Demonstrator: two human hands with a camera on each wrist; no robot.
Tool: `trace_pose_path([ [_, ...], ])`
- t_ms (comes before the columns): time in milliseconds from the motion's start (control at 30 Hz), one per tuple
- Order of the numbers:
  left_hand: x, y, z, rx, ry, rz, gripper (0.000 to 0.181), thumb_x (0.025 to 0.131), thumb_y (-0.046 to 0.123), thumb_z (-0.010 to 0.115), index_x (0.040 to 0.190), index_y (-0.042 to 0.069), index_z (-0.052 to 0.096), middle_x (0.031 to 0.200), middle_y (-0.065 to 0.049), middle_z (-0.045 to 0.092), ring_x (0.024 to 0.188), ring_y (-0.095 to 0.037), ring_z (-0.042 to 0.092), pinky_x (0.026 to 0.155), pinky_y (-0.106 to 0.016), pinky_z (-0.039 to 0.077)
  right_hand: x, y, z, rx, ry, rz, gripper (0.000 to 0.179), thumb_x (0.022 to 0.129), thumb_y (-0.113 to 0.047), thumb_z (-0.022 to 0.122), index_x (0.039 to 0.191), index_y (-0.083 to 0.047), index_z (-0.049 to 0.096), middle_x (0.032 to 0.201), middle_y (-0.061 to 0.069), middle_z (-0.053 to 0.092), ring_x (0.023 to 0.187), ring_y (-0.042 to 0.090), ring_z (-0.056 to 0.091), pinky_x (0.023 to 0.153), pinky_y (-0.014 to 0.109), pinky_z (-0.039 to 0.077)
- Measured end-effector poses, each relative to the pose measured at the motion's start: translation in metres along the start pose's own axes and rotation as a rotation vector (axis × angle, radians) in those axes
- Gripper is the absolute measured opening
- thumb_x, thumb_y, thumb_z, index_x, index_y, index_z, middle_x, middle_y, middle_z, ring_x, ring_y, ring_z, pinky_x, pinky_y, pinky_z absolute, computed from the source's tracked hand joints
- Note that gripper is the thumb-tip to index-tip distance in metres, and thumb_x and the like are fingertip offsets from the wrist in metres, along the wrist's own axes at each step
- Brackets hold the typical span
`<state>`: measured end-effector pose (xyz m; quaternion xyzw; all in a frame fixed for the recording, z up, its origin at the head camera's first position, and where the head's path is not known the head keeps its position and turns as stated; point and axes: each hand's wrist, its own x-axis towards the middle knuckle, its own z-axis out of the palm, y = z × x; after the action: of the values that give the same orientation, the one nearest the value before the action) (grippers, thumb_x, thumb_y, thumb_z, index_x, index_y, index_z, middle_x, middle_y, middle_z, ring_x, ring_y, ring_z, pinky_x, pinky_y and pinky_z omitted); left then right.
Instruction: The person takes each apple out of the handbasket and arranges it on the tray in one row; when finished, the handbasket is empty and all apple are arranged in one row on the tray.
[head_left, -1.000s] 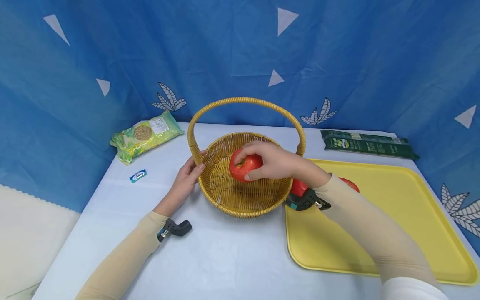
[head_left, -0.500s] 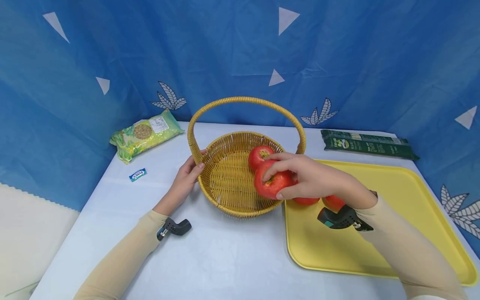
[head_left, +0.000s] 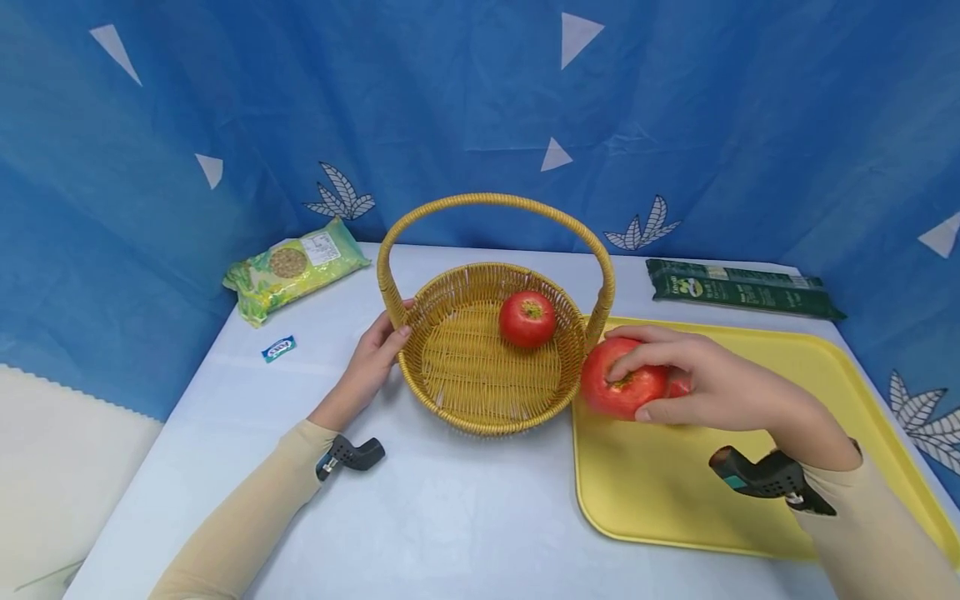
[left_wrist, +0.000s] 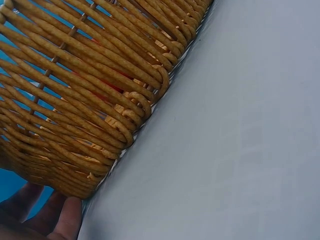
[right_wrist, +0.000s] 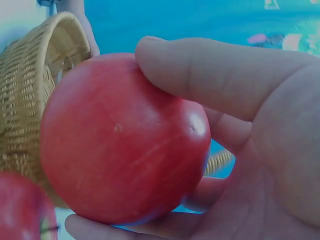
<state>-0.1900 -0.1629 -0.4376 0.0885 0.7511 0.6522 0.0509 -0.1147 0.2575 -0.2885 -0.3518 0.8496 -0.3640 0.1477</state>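
Note:
My right hand (head_left: pixel 697 375) grips a large red tomato (head_left: pixel 618 379) by its top and sides, just right of the wicker basket (head_left: pixel 457 408) and over the yellow tray's left part. In the right wrist view the held tomato (right_wrist: pixel 120 140) fills the middle, with thumb and fingers around it. Another tomato (head_left: pixel 527 319) sits inside the basket at its right side. My left hand (head_left: pixel 375 346) holds the basket's left rim by the handle's foot; in the left wrist view its fingertips (left_wrist: pixel 67 217) touch the woven wall.
The yellow tray (head_left: pixel 675 500) lies right of the basket; a tomato (head_left: pixel 680 383) on it is mostly hidden behind my right hand. A green-yellow bag (head_left: pixel 296 271), a small blue-white packet (head_left: pixel 279 348) and a dark green package (head_left: pixel 742 287) lie farther back. A tall handle (head_left: pixel 495 200) arches over the basket.
My right hand has carried its tomato from over the basket rightward to above the tray. The tomato in the basket has come into view. My left hand has stayed on the basket.

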Motion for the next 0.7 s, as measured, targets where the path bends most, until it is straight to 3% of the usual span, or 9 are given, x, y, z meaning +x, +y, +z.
trace_pose_path([
  [133, 0.002, -0.001, 0.001, -0.011, -0.005, -0.002, 0.051, 0.109, 0.025, 0.046, 0.158, 0.018, 0.036, 0.158, -0.018, 0.043, 0.137, -0.038, 0.051, 0.098, -0.026, 0.055, -0.025, 0.015, -0.001, 0.026, 0.089, 0.005, 0.044, 0.086, 0.002, 0.076, 0.124, -0.018, 0.068, 0.153, -0.003, 0.044, 0.124, -0.005, 0.049, 0.076, 0.028, 0.063],
  [267, 0.002, -0.001, 0.002, -0.009, -0.007, -0.001, 0.05, 0.109, 0.023, 0.045, 0.159, 0.018, 0.036, 0.159, -0.017, 0.042, 0.138, -0.037, 0.051, 0.104, -0.037, 0.054, -0.053, 0.033, -0.006, -0.025, 0.215, 0.037, 0.05, 0.08, 0.011, 0.077, 0.124, -0.012, 0.068, 0.149, -0.019, 0.045, 0.123, -0.005, 0.049, 0.071, 0.024, 0.061],
  [467, 0.002, -0.001, 0.001, -0.002, -0.004, 0.007, 0.05, 0.109, 0.023, 0.044, 0.159, 0.017, 0.036, 0.16, -0.017, 0.041, 0.139, -0.037, 0.05, 0.109, -0.05, 0.05, -0.089, 0.063, -0.016, -0.018, 0.354, 0.103, 0.057, 0.077, 0.024, 0.07, 0.127, -0.003, 0.064, 0.142, -0.017, 0.049, 0.116, -0.003, 0.052, 0.069, 0.017, 0.059],
  [700, 0.001, -0.001, 0.0, 0.003, -0.001, 0.005, 0.051, 0.109, 0.022, 0.044, 0.159, 0.017, 0.035, 0.159, -0.018, 0.041, 0.138, -0.037, 0.05, 0.106, -0.04, 0.053, -0.112, 0.086, -0.022, -0.028, 0.429, 0.161, 0.055, 0.082, 0.025, 0.065, 0.131, 0.003, 0.06, 0.14, -0.019, 0.048, 0.105, -0.008, 0.062, 0.068, 0.015, 0.059],
])
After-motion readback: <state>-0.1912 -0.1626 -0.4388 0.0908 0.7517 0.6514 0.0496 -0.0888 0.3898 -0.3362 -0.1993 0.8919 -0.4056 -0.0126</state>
